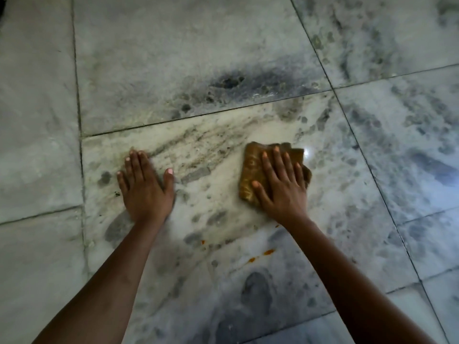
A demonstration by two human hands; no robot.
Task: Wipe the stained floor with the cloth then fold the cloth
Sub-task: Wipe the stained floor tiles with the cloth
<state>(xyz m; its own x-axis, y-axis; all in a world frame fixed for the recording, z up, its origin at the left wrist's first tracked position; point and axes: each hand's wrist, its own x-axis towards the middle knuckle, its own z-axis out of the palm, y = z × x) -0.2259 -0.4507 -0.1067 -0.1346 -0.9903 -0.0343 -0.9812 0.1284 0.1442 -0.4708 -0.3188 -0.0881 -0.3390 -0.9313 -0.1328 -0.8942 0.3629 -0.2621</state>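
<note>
Where small orange stains [268, 252] dot the grey-veined marble tile floor [198, 58] at lower centre, the left hand [145, 192] lies spread flat; right of centre, the right hand [282, 187] presses spread fingers on a folded, unlabelled brownish-gold cloth [253, 170], long axis toward the frame's top.

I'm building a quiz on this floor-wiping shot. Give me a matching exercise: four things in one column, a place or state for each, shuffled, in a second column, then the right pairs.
Things:
1. left hand
2. right hand
3. cloth
4. orange spots

Places or states:
A. bunched up under a palm
B. flat on bare tile
C. on the floor between the forearms, nearer the camera than the hands
D. pressing on brown fabric with fingers spread

Pairs: 1-B, 2-D, 3-A, 4-C
</note>
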